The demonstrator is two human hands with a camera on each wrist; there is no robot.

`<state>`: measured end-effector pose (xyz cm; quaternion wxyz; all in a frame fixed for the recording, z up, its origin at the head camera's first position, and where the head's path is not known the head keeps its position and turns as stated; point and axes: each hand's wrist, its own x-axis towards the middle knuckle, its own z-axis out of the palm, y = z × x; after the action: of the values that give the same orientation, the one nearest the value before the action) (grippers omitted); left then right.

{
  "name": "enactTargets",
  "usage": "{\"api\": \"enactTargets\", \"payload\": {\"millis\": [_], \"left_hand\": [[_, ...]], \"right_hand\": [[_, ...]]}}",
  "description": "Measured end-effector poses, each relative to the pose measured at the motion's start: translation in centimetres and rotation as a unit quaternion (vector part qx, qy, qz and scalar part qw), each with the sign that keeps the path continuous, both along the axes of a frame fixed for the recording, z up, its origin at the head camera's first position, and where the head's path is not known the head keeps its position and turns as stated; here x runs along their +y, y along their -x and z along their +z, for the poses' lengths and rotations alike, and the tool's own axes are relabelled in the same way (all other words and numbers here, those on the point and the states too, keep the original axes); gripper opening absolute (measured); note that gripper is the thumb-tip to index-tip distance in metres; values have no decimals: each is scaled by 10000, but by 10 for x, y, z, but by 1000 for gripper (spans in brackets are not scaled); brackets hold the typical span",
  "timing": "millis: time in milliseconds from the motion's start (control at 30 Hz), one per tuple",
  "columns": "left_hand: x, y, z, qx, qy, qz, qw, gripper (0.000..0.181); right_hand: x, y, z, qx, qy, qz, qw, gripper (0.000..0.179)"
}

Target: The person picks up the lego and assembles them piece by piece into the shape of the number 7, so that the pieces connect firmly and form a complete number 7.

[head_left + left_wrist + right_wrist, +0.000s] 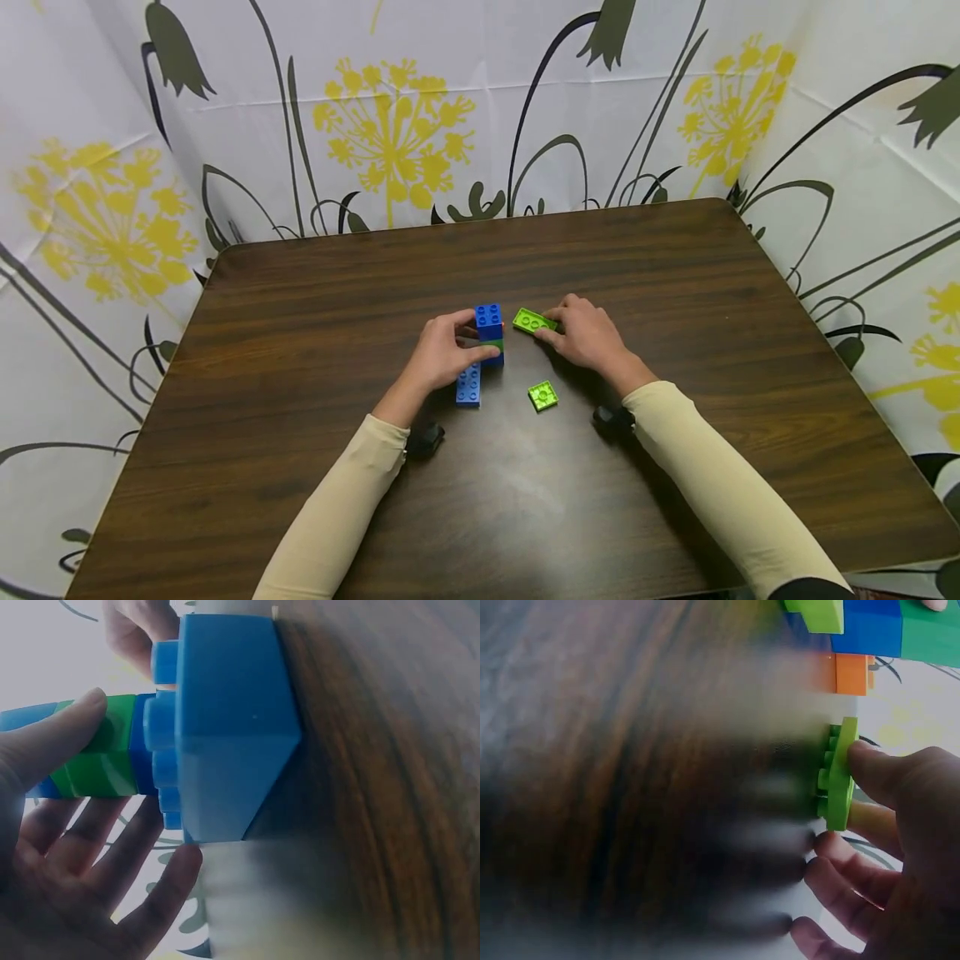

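My left hand (438, 357) grips an upright stack of toy building bricks (489, 318), thumb on the near side and fingers behind. Blue bricks and a green brick (112, 746) make up the stack. In front of it lies a lighter blue brick (468, 390), studs up. To the right of the stack, my right hand (591, 335) pinches a long lime-green flat brick (843, 776) at its right end. Its studs face down toward the table. A small square lime-green flat brick (543, 396) lies underside up, nearer to me, with no hand touching it.
An orange brick (851, 675) stands beside the stack, mostly hidden in the head view. The brown wooden table (300, 317) has a flower-patterned curtain (480, 108) along its back and sides.
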<state>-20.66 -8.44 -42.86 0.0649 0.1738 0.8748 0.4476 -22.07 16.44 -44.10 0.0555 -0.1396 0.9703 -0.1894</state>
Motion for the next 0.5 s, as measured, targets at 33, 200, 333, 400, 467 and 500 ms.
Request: {"api": "enactTargets", "payload": {"millis": [33, 200, 333, 400, 467, 500], "left_hand": [[0, 0, 0, 24, -25, -14, 10000, 42], [-1, 1, 1, 84, -3, -43, 10000, 44], [-1, 0, 7, 208, -48, 14, 9998, 52], [-1, -2, 10, 266, -242, 51, 9993, 55], [0, -2, 13, 320, -451, 69, 9984, 53], [0, -2, 14, 324, -553, 65, 9979, 52]], "right_hand": [[0, 1, 0, -25, 37, -45, 10000, 47], [1, 1, 4, -272, 385, -436, 9979, 35], [3, 0, 7, -408, 472, -670, 9958, 28], [5, -1, 8, -411, 567, -767, 9946, 26], [6, -2, 8, -486, 885, -882, 9910, 25], [7, -2, 8, -556, 1121, -931, 9878, 25]]}}
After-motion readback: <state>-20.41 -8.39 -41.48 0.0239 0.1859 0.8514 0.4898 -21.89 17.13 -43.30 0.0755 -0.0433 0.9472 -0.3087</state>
